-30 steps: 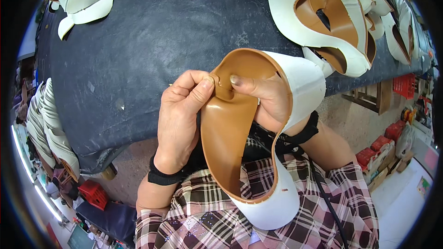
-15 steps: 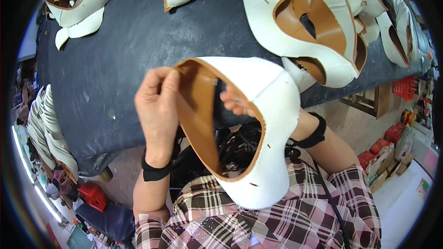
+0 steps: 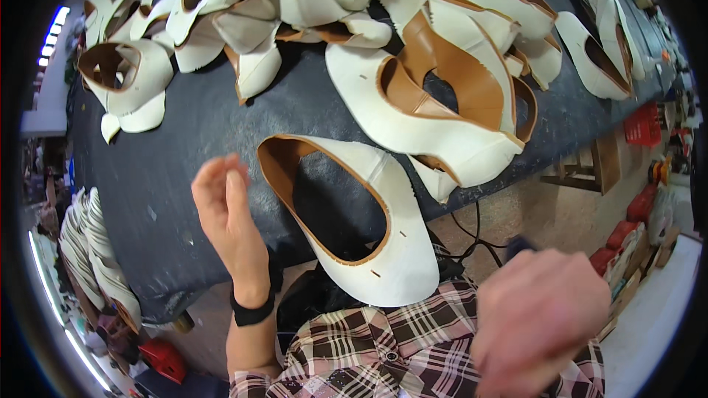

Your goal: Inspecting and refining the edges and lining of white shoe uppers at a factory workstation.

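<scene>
A shoe upper (image 3: 409, 254), white outside with a brown lining, rests on the near edge of the dark table, its rounded end over my lap. Its oval opening faces up, and dark marks show beside the rim. Just left of the upper is my left hand (image 3: 234, 225), raised and holding nothing, fingers loosely bent and thumb apart. My right hand (image 3: 542, 317) is a blurred fist, lifted at the lower right, away from the upper. A small dark thing (image 3: 521, 246) shows at the fist's top; what it is cannot be made out.
Several white-and-brown uppers (image 3: 472, 96) lie heaped along the far side of the dark-covered table (image 3: 184, 199). Stacked uppers (image 3: 96, 258) hang at the left edge, with another row (image 3: 605, 22) at far right. A red crate (image 3: 643, 124) and wooden stool (image 3: 590, 169) stand beyond the right edge.
Both hands have let go of the upper, which now lies on the table edge. My right hand has come out from behind it to the lower right. The view takes in more of the table's far side.
</scene>
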